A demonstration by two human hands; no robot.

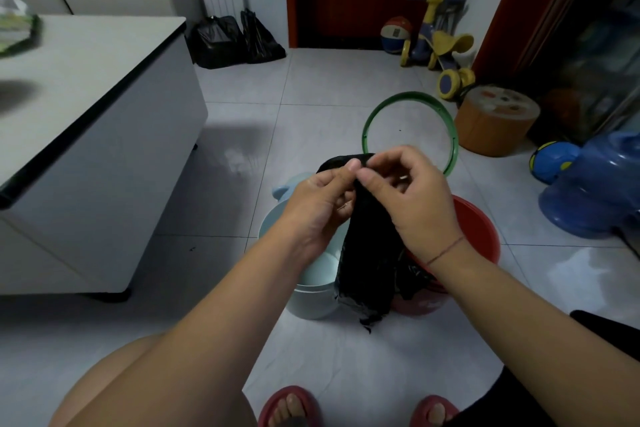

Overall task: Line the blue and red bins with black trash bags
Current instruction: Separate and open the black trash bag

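A pale blue bin (313,298) and a red bin (483,232) stand side by side on the tiled floor in front of me. Above them I hold a folded black trash bag (367,263) that hangs down between the bins. My left hand (318,208) and my right hand (412,198) both pinch its top edge, thumbs and fingertips close together. Black plastic (414,276) shows inside the red bin's near side, partly hidden by my right wrist.
A green ring (453,146) lies on the floor behind the bins. A white cabinet (104,135) stands at the left. Two filled black bags (239,40) sit by the far wall. At the right are a toy scooter (440,45), an orange stool (495,121) and a blue water jug (595,187).
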